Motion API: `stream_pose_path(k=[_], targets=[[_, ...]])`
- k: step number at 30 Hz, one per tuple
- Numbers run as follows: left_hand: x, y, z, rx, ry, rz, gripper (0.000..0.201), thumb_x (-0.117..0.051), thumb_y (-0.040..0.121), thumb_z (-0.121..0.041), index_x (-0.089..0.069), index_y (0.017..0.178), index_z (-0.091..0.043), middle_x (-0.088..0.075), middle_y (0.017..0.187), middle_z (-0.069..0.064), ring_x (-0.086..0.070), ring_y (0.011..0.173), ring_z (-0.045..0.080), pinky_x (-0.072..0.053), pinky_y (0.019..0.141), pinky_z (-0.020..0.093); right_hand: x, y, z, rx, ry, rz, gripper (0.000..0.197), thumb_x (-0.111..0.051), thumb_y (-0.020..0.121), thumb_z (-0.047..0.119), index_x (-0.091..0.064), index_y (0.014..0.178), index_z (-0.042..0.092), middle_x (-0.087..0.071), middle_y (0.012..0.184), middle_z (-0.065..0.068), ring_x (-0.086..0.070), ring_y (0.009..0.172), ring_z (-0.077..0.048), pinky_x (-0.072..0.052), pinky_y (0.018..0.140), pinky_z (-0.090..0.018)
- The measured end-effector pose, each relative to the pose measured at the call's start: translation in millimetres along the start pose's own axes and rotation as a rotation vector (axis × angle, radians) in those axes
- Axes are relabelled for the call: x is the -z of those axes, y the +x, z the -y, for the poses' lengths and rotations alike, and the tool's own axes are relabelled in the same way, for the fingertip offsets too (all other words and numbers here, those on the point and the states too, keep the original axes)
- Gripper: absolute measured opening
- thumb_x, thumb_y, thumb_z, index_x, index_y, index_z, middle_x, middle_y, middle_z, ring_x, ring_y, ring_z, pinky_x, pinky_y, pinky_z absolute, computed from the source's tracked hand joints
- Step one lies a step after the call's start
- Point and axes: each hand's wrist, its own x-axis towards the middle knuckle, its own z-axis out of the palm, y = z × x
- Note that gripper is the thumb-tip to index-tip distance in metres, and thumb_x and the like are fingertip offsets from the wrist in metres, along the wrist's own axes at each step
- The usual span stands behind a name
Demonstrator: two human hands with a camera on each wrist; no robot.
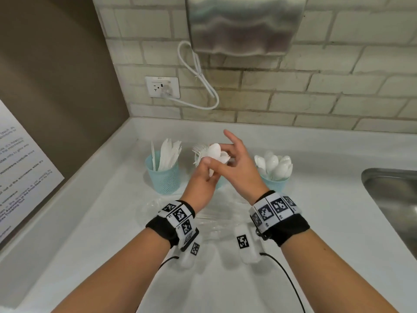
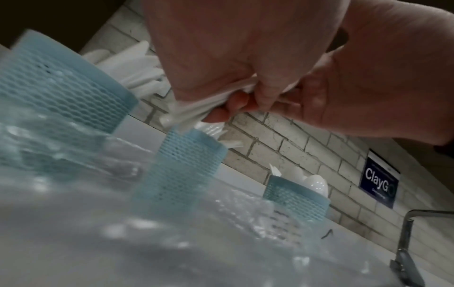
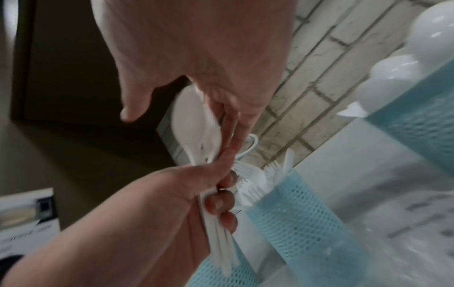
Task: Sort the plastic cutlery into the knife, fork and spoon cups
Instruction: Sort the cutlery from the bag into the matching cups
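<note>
**Q:** Which step is in hand?

**A:** Spoon sorting, by my reading. The left hand [image 1: 204, 175] is curled around the handles of a bundle of white plastic spoons [image 1: 215, 151], held above the middle cup, the fork cup [image 2: 186, 165]. The right hand [image 1: 239, 168] pinches at the bowl end of the bundle with thumb and lower fingers, while its index finger points up, free. It appears to be separating one spoon or a few from the stack.

**Q:** Where do the receptacles stand?

**A:** Three in a row on the white table [image 1: 316, 222], near the tiled wall. The knife cup [image 1: 163, 179] is on the left, the fork cup in the middle and largely hidden behind the hands in the head view, the spoon cup [image 1: 274, 180] on the right beside the steel sink [image 1: 392, 195]. All three already hold cutlery.

**Q:** What does the next move call for?

**A:** Probably a transfer to the right: carry the spoons over the spoon cup and lower them handle-first. That cup looks full, so the handles need a gap between the bowls already there.

**Q:** Materials?

**A:** The cups are pale blue mesh, perforated and slightly tapered. The spoons are glossy, smooth and nested, so they will likely slip against one another. Crumpled clear plastic wrapping [image 1: 216, 219] lies on the table between the wrists.
</note>
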Motion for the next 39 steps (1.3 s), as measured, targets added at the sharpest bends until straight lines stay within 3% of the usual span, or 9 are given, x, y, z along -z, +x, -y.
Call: stream_pose_path(k=[5,9,12,17,25,27,31,35,39], targets=[[-40,9,-38,-0.010,-0.097,0.123,0.028,-0.049,0.095,-0.005,-0.048,0.123,-0.007,-0.060,0.107,-0.003,-0.058,0.096,-0.004,-0.047,0.086,0.019,32,-4,-13,0.004,-0.145,-0.105,0.042,-0.079,0.071,0.039,-0.066,0.108,0.025,-0.049,0.103,0.000,-0.058,0.106,-0.020,-0.047,0.093,-0.029],[-66,12,-54,0.019,0.004,0.296,0.034,-0.053,0.095,-0.013,-0.040,0.127,-0.018,-0.051,0.112,-0.011,-0.049,0.104,0.001,-0.040,0.079,0.001,68,3,-10,-0.029,-0.263,-0.312,0.035,-0.067,0.085,0.037,-0.053,0.091,0.005,-0.057,0.077,-0.002,-0.056,0.069,-0.013,-0.044,0.064,-0.018],[-78,19,-43,-0.022,0.406,0.322,0.026,-0.061,0.089,-0.033,-0.050,0.109,-0.019,-0.049,0.106,-0.003,-0.048,0.108,0.019,-0.041,0.085,0.020,98,11,-7,-0.024,-0.315,-0.434,0.043,-0.061,0.087,0.044,-0.062,0.088,0.001,-0.059,0.074,-0.006,-0.054,0.062,-0.015,-0.043,0.057,-0.022],[-83,24,-27,-0.086,0.731,0.265,0.043,-0.062,0.082,-0.049,-0.052,0.120,-0.030,-0.040,0.120,-0.001,-0.035,0.119,0.018,-0.035,0.102,0.038,133,20,-12,-0.110,-0.275,-0.616,0.042,-0.060,0.086,0.047,-0.063,0.086,0.005,-0.060,0.056,-0.005,-0.052,0.036,-0.006,-0.044,0.043,-0.019],[-91,24,-24,-0.098,0.694,0.155,0.023,-0.060,0.086,-0.046,-0.064,0.100,-0.028,-0.046,0.117,-0.001,-0.041,0.117,0.016,-0.041,0.095,0.034,124,16,-39,-0.170,-0.579,-0.401,0.034,-0.067,0.083,0.037,-0.054,0.066,0.010,-0.062,0.059,-0.010,-0.060,0.058,-0.027,-0.049,0.058,-0.020],[-91,23,-24,-0.102,0.681,0.146,0.023,-0.059,0.086,-0.046,-0.064,0.100,-0.028,-0.048,0.118,-0.002,-0.042,0.116,0.016,-0.042,0.095,0.034,120,12,-46,-0.180,-0.629,-0.334,0.029,-0.072,0.079,0.036,-0.062,0.074,0.009,-0.057,0.069,-0.002,-0.053,0.068,-0.019,-0.037,0.053,-0.010],[-83,18,-27,-0.101,0.675,0.164,0.025,-0.057,0.088,-0.042,-0.059,0.110,-0.031,-0.050,0.122,-0.003,-0.044,0.118,0.017,-0.041,0.097,0.035,115,1,-45,-0.131,-0.573,-0.416,0.040,-0.075,0.076,0.040,-0.065,0.103,0.013,-0.055,0.101,0.000,-0.052,0.086,-0.008,-0.036,0.073,-0.016],[-52,1,-27,-0.084,0.699,0.144,0.025,-0.056,0.089,-0.038,-0.058,0.113,-0.030,-0.056,0.120,-0.005,-0.048,0.116,0.018,-0.041,0.095,0.035,94,-15,-33,-0.016,-0.552,-0.475,0.022,-0.064,0.086,0.033,-0.064,0.100,0.016,-0.051,0.100,0.002,-0.051,0.085,-0.006,-0.035,0.069,-0.007],[-6,-23,-14,0.085,0.844,0.197,0.020,-0.056,0.089,-0.036,-0.061,0.107,-0.032,-0.057,0.118,-0.004,-0.050,0.115,0.020,-0.041,0.096,0.038,44,-32,-39,-0.001,-0.437,-0.183,0.003,-0.062,0.087,0.018,-0.062,0.090,0.017,-0.059,0.082,0.005,-0.052,0.064,-0.001,-0.038,0.062,-0.010]])
